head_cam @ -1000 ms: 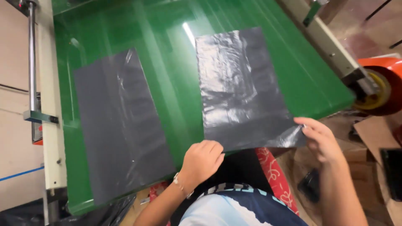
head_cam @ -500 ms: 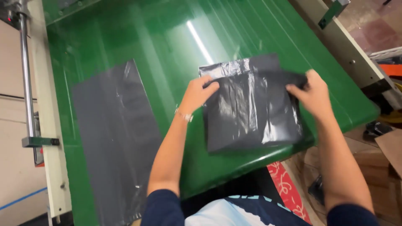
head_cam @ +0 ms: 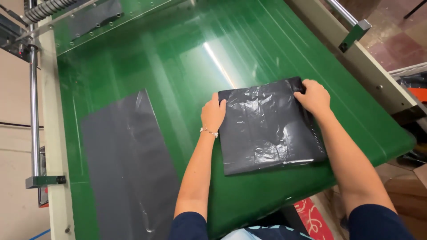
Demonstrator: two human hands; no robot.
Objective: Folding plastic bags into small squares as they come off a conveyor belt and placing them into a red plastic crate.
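At the far left a cream frame rail [head_cam: 51, 133] with a steel rod [head_cam: 34, 102] borders the green belt [head_cam: 178, 66], and just inside it a flat grey plastic bag [head_cam: 129, 164] lies spread out, well apart from the hands with nothing lying between. Toward the middle the left hand [head_cam: 214, 113] rests palm-down, fingers loosely together, pressing the left edge of the folded dark plastic bag [head_cam: 267, 126], which lies flat on the belt near its front edge. The right hand [head_cam: 314, 95] presses the bag's far right corner with fingers curled over it, not clamped, and beyond it the belt's right side rail [head_cam: 373, 75] runs diagonally past.
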